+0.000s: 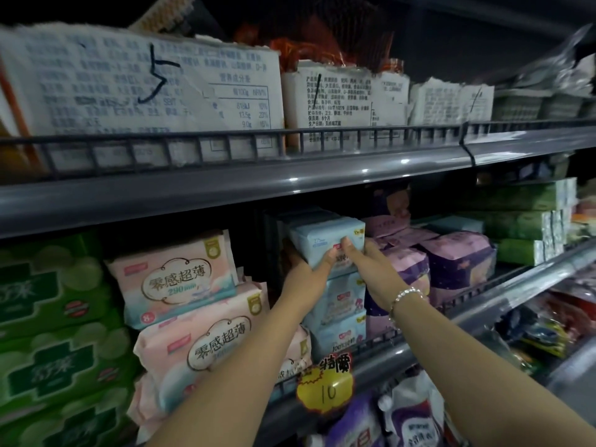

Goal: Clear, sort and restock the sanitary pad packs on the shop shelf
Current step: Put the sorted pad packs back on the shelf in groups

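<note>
Pale blue plastic wrap: the top pale blue pack (325, 241) sits on a stack of pale blue packs (338, 314) on the middle shelf (419, 346), and both hands are on it. We note the left hand (304, 272) at the pack's lower left corner, thumb across the front face, remaining fingers hidden behind the left side, so it grips the pack from that edge. The right hand (364, 262) meets the pack from the right, fingertips curled onto the front face near the centre and palm against its right side; we read this as a grip too. The pack thus lies between the two hands, at and just above their fingertips, tilted slightly off the packs beneath (whether it is fully seated on them we cannot tell). A beaded bracelet (404, 300) circles the right wrist. To the left of the stack stand pink packs (190, 304) piled three high, then green packs (54, 321) at the far left. To the right lie purple packs (451, 262), with green tissue bundles (529, 227) beyond. A yellow price tag (325, 387) marked 10 hangs on the shelf rail below the stack. The upper shelf (290, 179) carries torn white cartons (145, 85) with handwritten numbers.
</note>
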A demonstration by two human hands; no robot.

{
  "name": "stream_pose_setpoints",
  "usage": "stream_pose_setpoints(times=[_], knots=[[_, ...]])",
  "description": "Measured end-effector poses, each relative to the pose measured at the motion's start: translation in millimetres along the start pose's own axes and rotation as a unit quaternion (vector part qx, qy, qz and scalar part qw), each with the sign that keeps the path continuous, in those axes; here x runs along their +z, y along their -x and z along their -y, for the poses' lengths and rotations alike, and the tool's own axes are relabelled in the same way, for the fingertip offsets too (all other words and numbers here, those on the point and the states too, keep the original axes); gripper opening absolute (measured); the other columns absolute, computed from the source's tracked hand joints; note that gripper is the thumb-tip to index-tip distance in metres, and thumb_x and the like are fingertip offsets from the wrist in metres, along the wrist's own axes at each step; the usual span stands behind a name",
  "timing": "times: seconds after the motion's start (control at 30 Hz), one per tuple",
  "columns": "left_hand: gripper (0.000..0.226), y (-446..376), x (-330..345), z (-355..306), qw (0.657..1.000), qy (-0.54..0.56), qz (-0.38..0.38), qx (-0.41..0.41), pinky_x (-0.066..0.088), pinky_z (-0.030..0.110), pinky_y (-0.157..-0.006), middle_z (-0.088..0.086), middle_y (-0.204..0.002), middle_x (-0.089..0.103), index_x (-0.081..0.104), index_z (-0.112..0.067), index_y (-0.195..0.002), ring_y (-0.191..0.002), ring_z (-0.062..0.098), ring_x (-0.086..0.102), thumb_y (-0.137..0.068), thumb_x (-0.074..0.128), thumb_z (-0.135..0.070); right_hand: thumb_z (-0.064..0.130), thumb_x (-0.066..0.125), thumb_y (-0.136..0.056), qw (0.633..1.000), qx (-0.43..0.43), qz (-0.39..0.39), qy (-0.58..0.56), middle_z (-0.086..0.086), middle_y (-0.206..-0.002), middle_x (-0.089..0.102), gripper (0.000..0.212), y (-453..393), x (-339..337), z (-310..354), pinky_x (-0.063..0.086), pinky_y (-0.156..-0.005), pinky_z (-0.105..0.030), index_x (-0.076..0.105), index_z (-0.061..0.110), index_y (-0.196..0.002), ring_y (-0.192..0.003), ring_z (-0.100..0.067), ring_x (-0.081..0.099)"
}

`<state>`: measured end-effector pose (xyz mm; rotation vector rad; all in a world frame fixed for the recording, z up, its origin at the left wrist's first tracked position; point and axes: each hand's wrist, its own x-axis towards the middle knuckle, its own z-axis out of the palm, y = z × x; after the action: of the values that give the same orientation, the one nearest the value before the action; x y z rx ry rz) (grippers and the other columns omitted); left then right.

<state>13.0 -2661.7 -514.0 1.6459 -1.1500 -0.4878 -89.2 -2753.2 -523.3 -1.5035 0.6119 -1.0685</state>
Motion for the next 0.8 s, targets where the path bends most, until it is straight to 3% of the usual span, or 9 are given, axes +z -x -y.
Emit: stream_pose_setpoints(times=[0.13,0.27,0.4,0.47,0.57,0.67,0.8], knots=[[0.064,6.2,3.2,1.2,0.999,-0.004,-0.034,0.012,0.043,0.024,-0.081,-0.003,-0.120,0.061,0.037,-0.016,-0.141,-0.102,0.013,0.058,-0.092,0.051,-0.054,0.043,0.059,-0.091,0.999,-0.038,-0.022,0.017,0.005,-0.121,0.064,0.050,11.3,2.3,-0.4,0.050,-0.094,-0.029,0.046,0.018,-0.133,-0.113,-0.013,0.062],[0.076,12.3,6.3,-0.4,0.997,0.010,-0.073,0.026,0.043,0.028,-0.095,0.002,-0.141,0.049,0.016,-0.015,-0.151,-0.125,0.020,0.051,-0.093,0.053,-0.049,0.037,0.059,-0.092,0.996,-0.062,-0.043,0.047,0.017,-0.117,0.054,0.053,26.0,5.0,0.4,0.044,-0.085,-0.017,0.038,0.022,-0.138,-0.113,-0.007,0.052],[0.086,23.6,4.3,-5.1,0.995,-0.002,-0.088,0.055,0.034,0.045,-0.113,0.004,-0.157,0.028,0.002,-0.028,-0.153,-0.141,0.023,0.033,-0.090,0.053,-0.055,0.039,0.060,-0.091,0.991,-0.065,-0.083,0.078,0.007,-0.138,0.044,0.067,40.0,8.2,1.0,0.037,-0.102,-0.028,0.031,0.019,-0.148,-0.131,-0.012,0.041],[0.088,35.8,0.3,-9.2,0.993,-0.025,-0.097,0.063,0.025,0.043,-0.117,0.004,-0.161,0.015,-0.003,-0.026,-0.154,-0.146,0.022,0.021,-0.092,0.051,-0.054,0.038,0.062,-0.091,0.986,-0.074,-0.111,0.095,0.001,-0.147,0.040,0.068,47.9,11.1,0.8,0.033,-0.104,-0.027,0.032,0.017,-0.148,-0.137,-0.016,0.036],[0.079,63.2,-10.3,-10.0,0.984,-0.068,-0.135,0.100,0.018,0.035,-0.117,0.000,-0.161,0.010,0.004,-0.021,-0.155,-0.147,0.019,0.015,-0.096,0.051,-0.043,0.036,0.064,-0.090,0.981,-0.082,-0.117,0.130,-0.001,-0.142,0.042,0.055,64.2,19.3,1.4,0.036,-0.104,-0.031,0.044,0.025,-0.140,-0.136,-0.018,0.033],[0.065,87.4,-26.3,0.1,0.972,-0.096,-0.171,0.130,0.026,0.043,-0.118,0.002,-0.159,0.015,0.019,-0.018,-0.153,-0.144,0.021,0.023,-0.097,0.051,-0.032,0.033,0.064,-0.090,0.978,-0.094,-0.104,0.153,0.007,-0.133,0.041,0.050,83.2,31.5,7.4,0.030,-0.111,-0.036,0.048,0.026,-0.137,-0.136,-0.015,0.024],[0.048,116.3,-52.6,18.3,0.935,-0.148,-0.262,0.186,0.025,0.041,-0.117,0.009,-0.149,0.035,0.042,-0.009,-0.141,-0.138,0.019,0.027,-0.095,0.055,-0.013,0.031,0.064,-0.092,0.983,-0.099,-0.058,0.146,0.009,-0.126,0.048,0.047,99.4,48.3,10.7,0.037,-0.106,-0.028,0.049,0.026,-0.136,-0.127,-0.011,0.040]])
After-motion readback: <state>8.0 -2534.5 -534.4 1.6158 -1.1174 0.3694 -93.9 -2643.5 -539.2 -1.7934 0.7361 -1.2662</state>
